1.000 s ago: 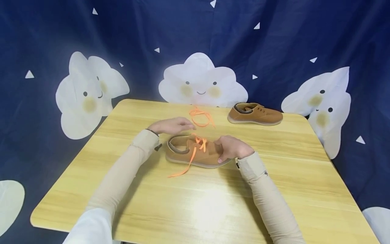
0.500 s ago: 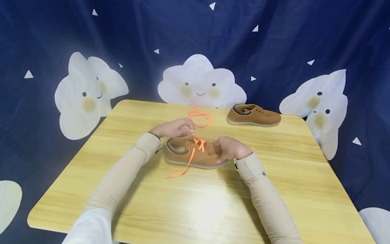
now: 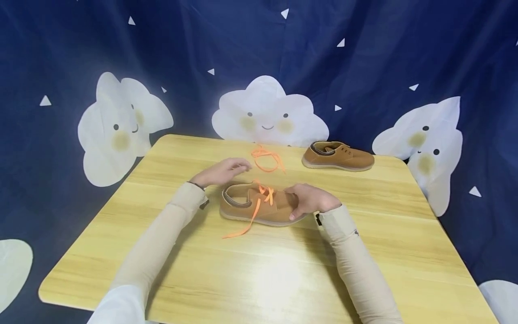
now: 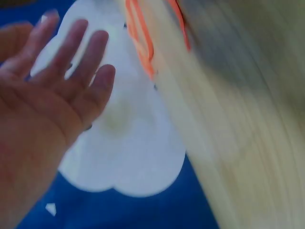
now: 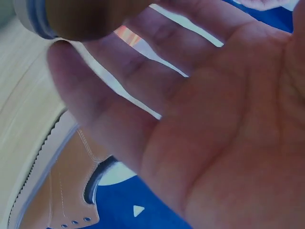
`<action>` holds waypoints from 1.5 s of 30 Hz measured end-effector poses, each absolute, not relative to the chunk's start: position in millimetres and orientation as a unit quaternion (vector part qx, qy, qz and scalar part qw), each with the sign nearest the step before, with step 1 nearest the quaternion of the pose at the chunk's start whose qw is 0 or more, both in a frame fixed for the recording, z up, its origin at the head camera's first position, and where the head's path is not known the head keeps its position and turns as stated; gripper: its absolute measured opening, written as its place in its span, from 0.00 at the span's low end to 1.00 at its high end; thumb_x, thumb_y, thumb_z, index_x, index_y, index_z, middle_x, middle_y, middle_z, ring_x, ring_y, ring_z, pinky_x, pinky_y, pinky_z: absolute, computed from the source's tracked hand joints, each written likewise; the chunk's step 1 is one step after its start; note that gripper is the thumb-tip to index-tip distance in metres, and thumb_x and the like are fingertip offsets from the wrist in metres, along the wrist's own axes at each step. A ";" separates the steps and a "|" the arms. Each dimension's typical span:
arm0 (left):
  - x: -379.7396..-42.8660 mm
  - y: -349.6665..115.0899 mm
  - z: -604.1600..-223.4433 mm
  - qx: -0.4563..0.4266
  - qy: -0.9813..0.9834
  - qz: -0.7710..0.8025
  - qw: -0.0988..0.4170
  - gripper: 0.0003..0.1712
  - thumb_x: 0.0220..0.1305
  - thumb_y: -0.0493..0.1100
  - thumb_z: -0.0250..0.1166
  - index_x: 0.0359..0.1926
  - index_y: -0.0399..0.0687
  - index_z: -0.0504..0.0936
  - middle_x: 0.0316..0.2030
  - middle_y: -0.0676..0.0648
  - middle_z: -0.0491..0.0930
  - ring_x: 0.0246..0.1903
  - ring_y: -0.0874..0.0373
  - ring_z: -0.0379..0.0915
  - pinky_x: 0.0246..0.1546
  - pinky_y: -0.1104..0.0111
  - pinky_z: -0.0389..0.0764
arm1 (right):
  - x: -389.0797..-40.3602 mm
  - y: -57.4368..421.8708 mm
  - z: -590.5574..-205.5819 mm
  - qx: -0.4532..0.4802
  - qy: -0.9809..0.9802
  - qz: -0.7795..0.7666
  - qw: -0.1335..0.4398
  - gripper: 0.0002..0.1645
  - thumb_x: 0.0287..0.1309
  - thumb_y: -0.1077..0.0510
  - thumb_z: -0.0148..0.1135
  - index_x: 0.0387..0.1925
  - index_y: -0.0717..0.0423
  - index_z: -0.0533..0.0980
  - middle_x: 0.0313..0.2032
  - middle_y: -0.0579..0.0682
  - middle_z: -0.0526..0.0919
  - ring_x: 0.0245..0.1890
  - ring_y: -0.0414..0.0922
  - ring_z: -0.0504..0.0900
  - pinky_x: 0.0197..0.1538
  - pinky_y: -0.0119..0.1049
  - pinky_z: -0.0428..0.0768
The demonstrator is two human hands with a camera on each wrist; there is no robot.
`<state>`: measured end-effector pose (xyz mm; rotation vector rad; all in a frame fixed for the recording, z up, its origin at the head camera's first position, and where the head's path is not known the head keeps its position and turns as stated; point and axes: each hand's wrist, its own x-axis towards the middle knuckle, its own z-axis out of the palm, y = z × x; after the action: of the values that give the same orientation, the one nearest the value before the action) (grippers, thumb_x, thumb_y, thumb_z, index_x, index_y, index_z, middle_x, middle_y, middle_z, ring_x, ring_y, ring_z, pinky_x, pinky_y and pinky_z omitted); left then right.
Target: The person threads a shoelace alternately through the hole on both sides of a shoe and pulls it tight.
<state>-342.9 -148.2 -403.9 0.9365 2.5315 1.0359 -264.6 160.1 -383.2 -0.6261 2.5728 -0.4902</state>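
A brown shoe rests on the table, toe to the right. An orange shoelace crosses over its front, and one end trails onto the tabletop. My right hand grips the toe, thumb on the near side and fingers over the far side; in the right wrist view the toe shows at the top, beside the fingertips. Just beyond the shoe's opening, my left hand hovers with nothing held. The left wrist view shows that hand palm-on, its fingers spread and slightly bent.
Another loose orange shoelace lies looped near the table's back edge. A second brown shoe with bare eyelets stands at the back right. A dark blue curtain with clouds hangs behind the wooden table.
My left thumb and fingers were close together near the far lace end half a second ago; now the hand has drawn back left and opened. The right hand keeps its grip on the toe.
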 end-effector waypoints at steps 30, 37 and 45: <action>-261.3 -188.5 -438.8 0.323 0.864 0.361 0.136 0.51 0.58 0.54 0.78 0.77 0.50 0.62 0.71 0.44 0.71 0.45 0.57 0.77 0.45 0.65 0.83 | -240.6 198.5 -417.1 -0.214 0.932 -0.268 0.113 0.53 0.50 0.55 0.82 0.72 0.71 0.65 0.67 0.69 0.75 0.62 0.57 0.81 0.65 0.54 0.79; -260.9 -185.9 -440.0 0.297 0.873 0.365 0.130 0.50 0.58 0.57 0.78 0.75 0.54 0.64 0.71 0.47 0.72 0.55 0.57 0.78 0.67 0.54 0.73 | -242.7 198.7 -420.3 -0.212 0.934 -0.265 0.110 0.48 0.52 0.54 0.81 0.69 0.70 0.69 0.64 0.66 0.79 0.57 0.52 0.82 0.61 0.51 0.80; -265.5 -194.1 -437.5 0.301 0.871 0.371 0.113 0.48 0.58 0.55 0.78 0.74 0.51 0.66 0.66 0.45 0.76 0.30 0.60 0.78 0.34 0.65 0.83 | -247.2 191.1 -415.8 -0.225 0.924 -0.289 0.112 0.47 0.54 0.57 0.79 0.70 0.73 0.67 0.63 0.69 0.78 0.52 0.51 0.86 0.53 0.44 0.86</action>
<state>-265.5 -194.1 -437.5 0.8840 2.5555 1.0893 -247.2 191.1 -415.8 -0.6602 2.7115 -0.8489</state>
